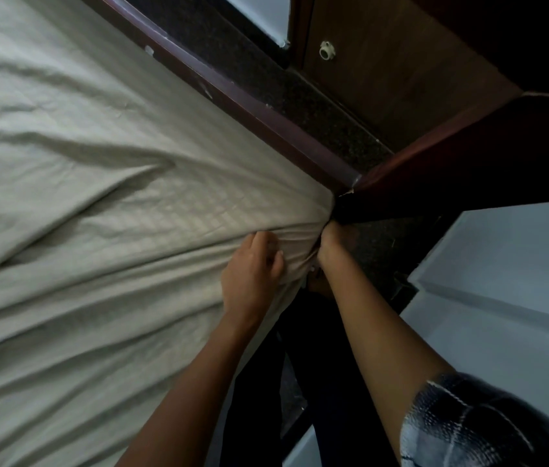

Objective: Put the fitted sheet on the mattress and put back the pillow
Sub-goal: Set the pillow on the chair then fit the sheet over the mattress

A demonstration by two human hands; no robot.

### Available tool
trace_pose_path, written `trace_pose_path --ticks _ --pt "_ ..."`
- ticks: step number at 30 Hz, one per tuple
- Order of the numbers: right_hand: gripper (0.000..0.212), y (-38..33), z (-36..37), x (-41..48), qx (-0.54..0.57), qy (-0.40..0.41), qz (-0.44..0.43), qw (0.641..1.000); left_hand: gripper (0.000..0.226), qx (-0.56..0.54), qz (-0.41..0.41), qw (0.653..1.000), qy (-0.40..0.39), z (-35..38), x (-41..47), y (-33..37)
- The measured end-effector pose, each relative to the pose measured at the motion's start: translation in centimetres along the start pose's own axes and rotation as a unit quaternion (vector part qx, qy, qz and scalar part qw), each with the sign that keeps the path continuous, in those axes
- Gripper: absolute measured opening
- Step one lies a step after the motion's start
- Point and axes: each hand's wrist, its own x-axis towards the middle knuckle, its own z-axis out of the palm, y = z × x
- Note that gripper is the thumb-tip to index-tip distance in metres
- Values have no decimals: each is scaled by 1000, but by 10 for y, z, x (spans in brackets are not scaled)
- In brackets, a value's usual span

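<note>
A pale beige fitted sheet [91, 203] covers the mattress and lies wrinkled, with folds running toward the near right corner. At that corner the mattress's quilted pattern shows through the stretched cloth [205, 210]. My left hand [253, 267] lies on the sheet just beside the corner, its fingers curled into the gathered fabric. My right hand [328, 241] reaches down the corner's side, where it grips the bunched sheet edge; its fingers are hidden under the cloth. No pillow is in view.
A dark wooden bed frame [232, 92] runs along the mattress's far side and meets a dark wooden piece [451, 170] at the corner. Beyond stand a wooden cabinet door with a white knob [327, 50] and speckled dark floor [300, 96]. A pale surface [502, 281] is on the right.
</note>
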Motion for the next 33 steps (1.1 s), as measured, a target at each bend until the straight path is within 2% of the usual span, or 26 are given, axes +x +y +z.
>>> trace_pose_path --ticks 3,5,10,14,16,18,19,21,23,25,27,28,29,30,32,33 --pt "28 11 -13 1 102 -28 14 994 36 64 28 997 29 0 -6 -6" --pt "26 35 -26 1 124 -35 42 991 42 89 26 995 39 2 -20 -17" --pt "26 107 -53 -25 14 -99 149 984 17 141 105 984 23 14 -70 -51" --pt "28 150 -57 -52 -43 -132 184 973 13 166 103 980 -43 26 -102 -44" --pt "29 162 -55 -66 -63 -150 188 969 18 100 56 991 -64 27 -109 -41" --pt "26 171 -54 -78 -106 -173 171 964 24 -32 -51 997 -44 17 -115 -39" --pt "23 174 -54 -86 -137 -188 159 960 22 -91 -111 990 -10 11 -121 -40" --pt "19 179 -56 -98 -198 -218 133 946 12 -141 -222 961 83 1 -138 -51" --pt "16 183 -55 -108 -241 -244 122 932 20 -132 -323 924 154 -5 -158 -72" --pt "19 185 -50 -115 -239 -267 139 923 34 -111 -399 886 208 -10 -177 -94" --pt "15 184 -41 -122 -185 -282 190 922 34 -117 -488 825 260 -16 -189 -107" --pt "13 182 -37 -126 -160 -283 217 920 35 -124 -539 781 289 -20 -192 -112" --pt "15 181 -33 -127 -148 -277 232 921 44 -138 -596 725 317 -24 -193 -114" --pt "18 182 -29 -126 -154 -267 235 922 56 -166 -657 653 337 -29 -192 -119" --pt "16 188 -28 -122 -236 -245 200 919 70 -244 -756 491 357 -35 -193 -130" --pt "11 194 -30 -120 -305 -234 173 907 66 -279 -776 431 367 -36 -195 -136"
